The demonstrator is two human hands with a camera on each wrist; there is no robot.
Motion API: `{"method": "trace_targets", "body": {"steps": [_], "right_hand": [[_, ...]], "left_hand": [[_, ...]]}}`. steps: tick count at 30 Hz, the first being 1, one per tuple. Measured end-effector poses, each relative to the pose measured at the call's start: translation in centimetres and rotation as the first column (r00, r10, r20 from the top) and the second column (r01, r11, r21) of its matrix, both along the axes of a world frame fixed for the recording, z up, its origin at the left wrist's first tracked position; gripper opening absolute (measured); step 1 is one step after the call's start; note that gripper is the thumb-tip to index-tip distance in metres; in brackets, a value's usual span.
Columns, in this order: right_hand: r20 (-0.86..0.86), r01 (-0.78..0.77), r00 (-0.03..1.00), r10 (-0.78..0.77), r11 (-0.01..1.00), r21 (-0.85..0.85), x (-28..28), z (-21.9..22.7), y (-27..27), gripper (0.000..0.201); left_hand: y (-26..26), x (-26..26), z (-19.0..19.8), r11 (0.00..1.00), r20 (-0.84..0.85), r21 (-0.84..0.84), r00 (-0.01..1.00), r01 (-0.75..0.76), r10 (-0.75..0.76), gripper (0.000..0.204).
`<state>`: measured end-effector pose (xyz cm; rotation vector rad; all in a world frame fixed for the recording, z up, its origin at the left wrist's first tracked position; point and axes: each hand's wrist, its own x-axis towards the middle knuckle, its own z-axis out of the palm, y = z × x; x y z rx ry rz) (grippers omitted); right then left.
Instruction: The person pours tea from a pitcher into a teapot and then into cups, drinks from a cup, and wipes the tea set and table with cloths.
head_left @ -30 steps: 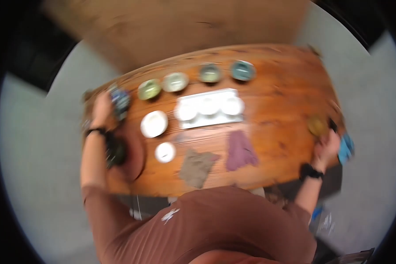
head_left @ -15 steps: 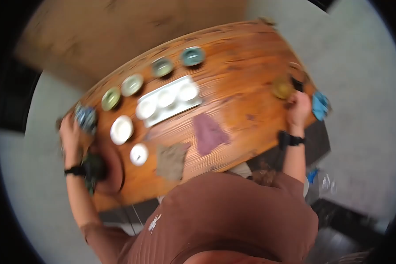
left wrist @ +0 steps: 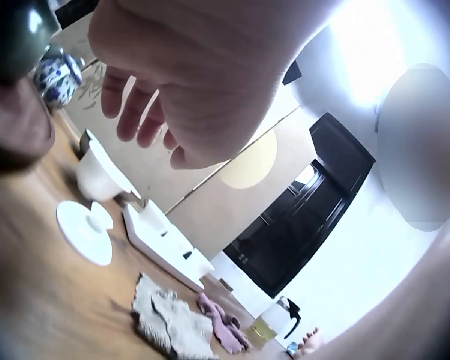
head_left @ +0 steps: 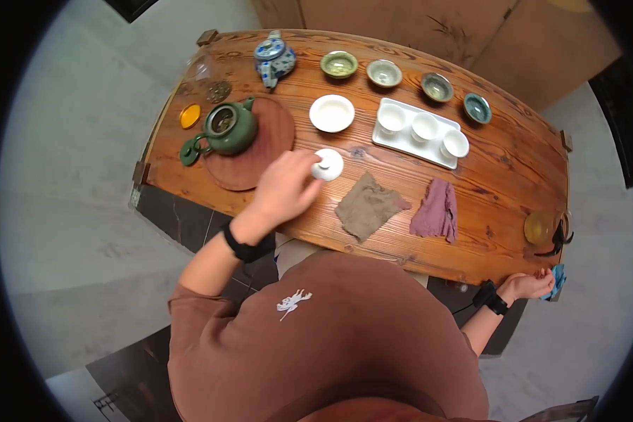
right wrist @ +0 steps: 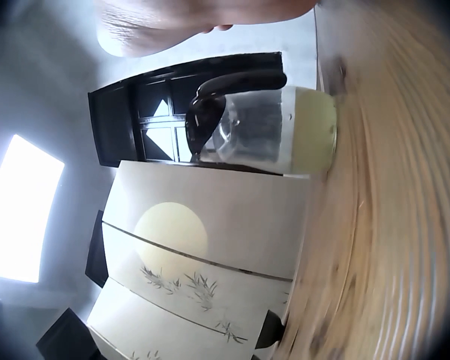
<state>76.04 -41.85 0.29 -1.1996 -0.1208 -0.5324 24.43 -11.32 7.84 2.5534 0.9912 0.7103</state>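
My left hand (head_left: 285,186) reaches over the near edge of the table, fingertips by the white lid (head_left: 328,166). The left wrist view shows this hand (left wrist: 187,82) raised above the lid (left wrist: 85,232), fingers loosely bent, holding nothing. At the table's right corner, my right hand (head_left: 531,285) lies beside a blue cloth (head_left: 558,280), fingers loosely curled; whether it touches the cloth I cannot tell. A glass pitcher (head_left: 538,228) with yellow liquid stands nearby, clear of my palm (right wrist: 202,19) in the right wrist view (right wrist: 259,131).
An uncovered green teapot (head_left: 231,131) stands on a round wooden board (head_left: 271,133), its lid (head_left: 188,152) beside it. Farther back are a blue-and-white teapot (head_left: 274,62) and several bowls. A white tray (head_left: 418,148) bears three cups; brown (head_left: 368,207) and purple cloths (head_left: 436,211) lie in front.
The head view has turned. My left hand has left the area beside the blue-and-white teapot and come toward the white lid. My right hand now lies nearer the blue cloth, away from the pitcher.
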Motion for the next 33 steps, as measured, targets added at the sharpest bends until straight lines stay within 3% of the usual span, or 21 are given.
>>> {"method": "trace_targets", "body": {"steps": [4,7,12,17,20,23,26,33], "right_hand": [[0.084,-0.194,0.977,0.195,0.981,-0.028,-0.7,-0.6,1.4,0.011],[0.138,-0.315,0.936,0.323,0.946,-0.078,-2.7,-0.3,2.9,0.011],[0.129,-0.355,0.914,0.384,0.913,-0.203,-5.6,-0.2,4.8,0.012],[0.061,-0.337,0.929,0.365,0.901,-0.273,-5.3,-2.0,4.8,0.013],[0.028,-0.363,0.923,0.385,0.891,-0.274,-5.1,-2.5,4.8,0.013],[0.004,-0.372,0.920,0.393,0.874,-0.312,-5.0,-3.3,5.2,0.013],[-0.027,-0.419,0.903,0.428,0.869,-0.263,-4.3,-4.6,5.3,0.011],[-0.158,-0.504,0.856,0.493,0.863,-0.037,-4.6,-4.4,5.4,0.010]], "left_hand": [[0.3,1.6,-3.2,0.993,-0.064,-0.008,0.991,-0.114,0.113,0.049],[1.2,1.9,-5.2,0.991,-0.079,0.028,0.988,-0.130,0.132,0.037],[2.4,1.8,-6.5,0.994,-0.063,0.018,0.992,-0.104,0.105,0.025],[1.3,0.3,-2.6,0.995,0.088,-0.036,0.991,-0.094,0.096,0.030],[1.7,-2.2,1.2,0.990,0.190,0.022,0.973,-0.141,0.134,0.030],[4.2,-6.2,3.2,0.930,0.197,0.218,0.946,-0.297,0.256,0.032],[7.7,-10.3,3.5,0.844,0.157,0.342,0.910,-0.414,0.383,0.031],[12.6,-15.8,1.4,0.787,0.084,0.370,0.861,-0.494,0.502,0.030]]}}
